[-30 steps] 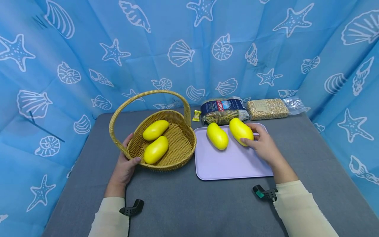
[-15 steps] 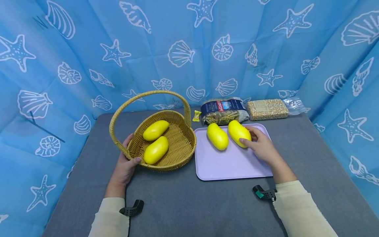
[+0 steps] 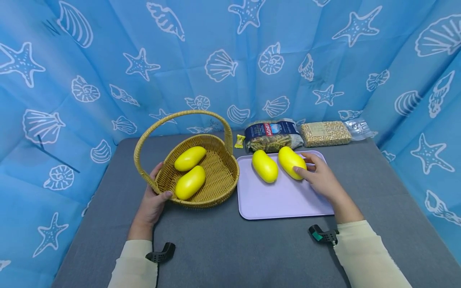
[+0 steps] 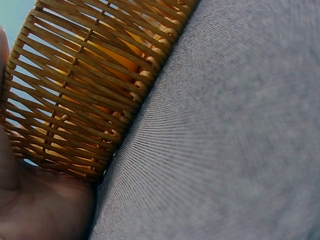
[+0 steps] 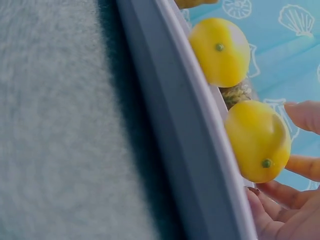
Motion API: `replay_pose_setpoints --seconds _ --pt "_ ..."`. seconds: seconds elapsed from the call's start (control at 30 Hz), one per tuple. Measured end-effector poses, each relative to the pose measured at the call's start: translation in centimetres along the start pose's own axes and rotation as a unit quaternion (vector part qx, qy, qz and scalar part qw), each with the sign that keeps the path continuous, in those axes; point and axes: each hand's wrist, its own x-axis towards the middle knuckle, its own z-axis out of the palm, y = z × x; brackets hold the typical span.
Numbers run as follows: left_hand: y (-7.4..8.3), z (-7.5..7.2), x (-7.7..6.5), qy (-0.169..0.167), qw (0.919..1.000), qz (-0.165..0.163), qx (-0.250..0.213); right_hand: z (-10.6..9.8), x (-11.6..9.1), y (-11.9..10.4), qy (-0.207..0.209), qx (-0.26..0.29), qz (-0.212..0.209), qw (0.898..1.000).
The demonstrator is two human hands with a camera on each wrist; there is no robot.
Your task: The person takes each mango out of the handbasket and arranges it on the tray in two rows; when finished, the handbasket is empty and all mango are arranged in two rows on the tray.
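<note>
My left hand (image 3: 153,204) grips the left side of a wicker basket (image 3: 219,196), thumb over its rim. Inside the basket lie two yellow mangoes (image 3: 189,158). The left wrist view shows the woven wall (image 4: 75,85) against my palm (image 4: 45,205). On a lilac tray (image 3: 273,204) rest two more mangoes, a left one (image 3: 265,166) and a right one (image 3: 288,160). My right hand (image 3: 320,176) is around the right mango's near right side. In the right wrist view its thumb (image 5: 305,116) stands apart from that mango (image 5: 257,140), with the other fingers loosely spread beside it.
Behind the tray lie a bag of pasta (image 3: 271,136), a vacuum pack of grain (image 3: 325,133) and a small yellow-wrapped candy (image 3: 239,141). The basket's tall handle (image 3: 180,116) arches over it. A blue curtain (image 3: 180,72) encloses the grey table (image 3: 223,252).
The right mango shifted slightly left and down onto the tray beside the other one. Since then my right hand has eased slightly right, its grip loosening. The left hand and basket stay put.
</note>
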Motion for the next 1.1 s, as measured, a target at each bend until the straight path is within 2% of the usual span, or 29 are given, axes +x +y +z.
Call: replay_pose_setpoints --seconds 0.17,0.5,0.63,0.77,0.9,1.1 --pt "0.0 0.0 0.0 -0.003 1.0000 -0.001 -0.001 -0.4 -0.1 0.1 0.023 0.004 0.006 1.000" --pt "0.2 0.2 0.0 -0.002 1.0000 -0.003 -0.007 -1.4 -0.9 -0.6 0.087 0.015 -0.039 0.995" --pt "0.1 0.2 0.0 -0.003 1.0000 0.000 -0.008 -1.8 -1.4 -1.5 0.106 0.043 -0.067 0.991" --pt "0.1 0.2 0.0 -0.004 1.0000 0.001 -0.008 -1.8 -2.1 -2.8 0.106 0.091 -0.099 0.985" --pt "0.1 0.2 0.0 -0.005 1.0000 0.000 -0.007 -1.7 -3.0 -4.1 0.082 0.157 -0.141 0.974" --pt "0.0 0.1 0.0 -0.008 0.9999 0.001 -0.008 -1.2 -4.1 -5.3 0.006 0.295 -0.198 0.935"
